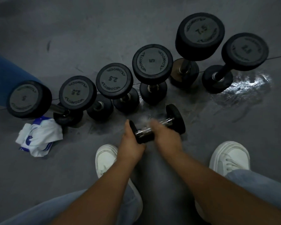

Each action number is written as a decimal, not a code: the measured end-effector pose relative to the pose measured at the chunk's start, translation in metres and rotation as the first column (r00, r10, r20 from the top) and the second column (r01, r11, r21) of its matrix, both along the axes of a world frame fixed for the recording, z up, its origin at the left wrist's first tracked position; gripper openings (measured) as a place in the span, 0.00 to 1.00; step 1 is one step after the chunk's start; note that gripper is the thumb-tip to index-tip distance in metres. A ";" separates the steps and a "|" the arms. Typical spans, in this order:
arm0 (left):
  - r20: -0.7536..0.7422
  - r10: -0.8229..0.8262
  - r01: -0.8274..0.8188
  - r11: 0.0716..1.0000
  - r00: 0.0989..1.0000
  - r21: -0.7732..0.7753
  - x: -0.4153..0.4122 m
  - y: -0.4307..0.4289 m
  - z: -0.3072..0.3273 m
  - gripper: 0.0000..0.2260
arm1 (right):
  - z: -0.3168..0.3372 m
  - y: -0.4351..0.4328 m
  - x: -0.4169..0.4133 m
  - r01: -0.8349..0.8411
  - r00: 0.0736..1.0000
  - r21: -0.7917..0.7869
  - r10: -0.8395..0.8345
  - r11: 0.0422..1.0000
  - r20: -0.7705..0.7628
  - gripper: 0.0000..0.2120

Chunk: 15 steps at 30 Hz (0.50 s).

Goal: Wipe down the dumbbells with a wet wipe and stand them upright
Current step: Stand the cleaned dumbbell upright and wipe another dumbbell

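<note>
A small dumbbell is seen lying on its side on the grey floor, just ahead of a pair of white shoes. Its near head is wrapped by the left hand, fingers curled under the rubber and thumb over the top, so that grip is closed tight on the weight. The right hand is laid over the chrome handle, but it is smeared by motion. Whether its grip is spread or pinching anything cannot be told. A pale blur is caught at its fingertips, too soft to name.

Just behind, a row of six dumbbells is stood on end, and 5, 2.5, 2.5, 5 and 7.5 can be read on their top faces. A crumpled white-and-blue wipe packet is left on the floor beside the leftmost one. A shiny wet patch is spread on the floor at the right end of the row.
</note>
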<state>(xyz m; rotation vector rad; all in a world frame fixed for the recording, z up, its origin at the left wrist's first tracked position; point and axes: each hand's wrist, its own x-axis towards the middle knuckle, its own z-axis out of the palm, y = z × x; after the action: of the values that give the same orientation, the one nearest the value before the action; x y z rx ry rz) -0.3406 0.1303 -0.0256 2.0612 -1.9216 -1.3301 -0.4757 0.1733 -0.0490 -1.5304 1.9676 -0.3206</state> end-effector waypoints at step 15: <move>0.177 0.042 -0.030 0.997 0.983 -0.073 0.000 -0.022 0.009 0.34 | 0.013 -0.018 -0.002 0.226 0.971 0.047 -0.221 0.973 -0.092 0.18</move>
<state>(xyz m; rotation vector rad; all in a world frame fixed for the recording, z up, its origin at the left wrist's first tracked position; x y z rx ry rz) -0.3411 0.1086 -0.0168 2.2381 -1.9557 -1.0878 -0.4775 0.1557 -0.0364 -1.3082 2.2036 -0.2926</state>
